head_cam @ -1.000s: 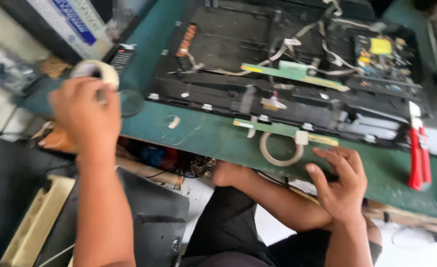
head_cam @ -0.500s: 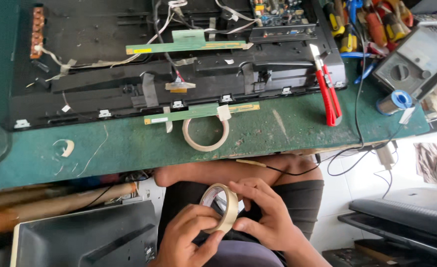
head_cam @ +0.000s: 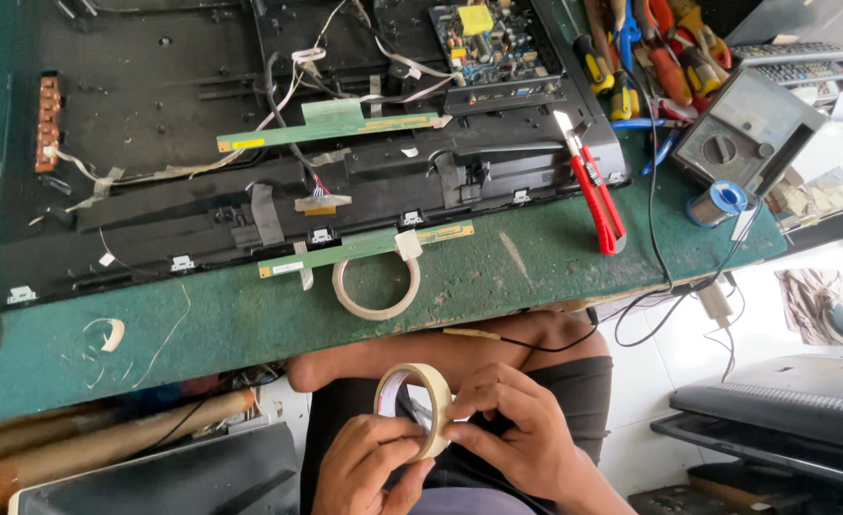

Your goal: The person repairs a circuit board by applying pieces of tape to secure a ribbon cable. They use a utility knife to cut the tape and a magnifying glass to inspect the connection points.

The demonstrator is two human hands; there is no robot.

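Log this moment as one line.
hands: left and right both grip tape roll over lap | bench: second tape ring, red pliers

Roll of tape [head_cam: 414,408]: beige/cream masking type, wide ring w/ open core, partly used. Held upright on edge, core facing roughly sideways, above the lap, below the table [head_cam: 250,324] edge. Left hand [head_cam: 374,467] grips it from below, right hand [head_cam: 517,429] fingertips pinch at its outer rim.
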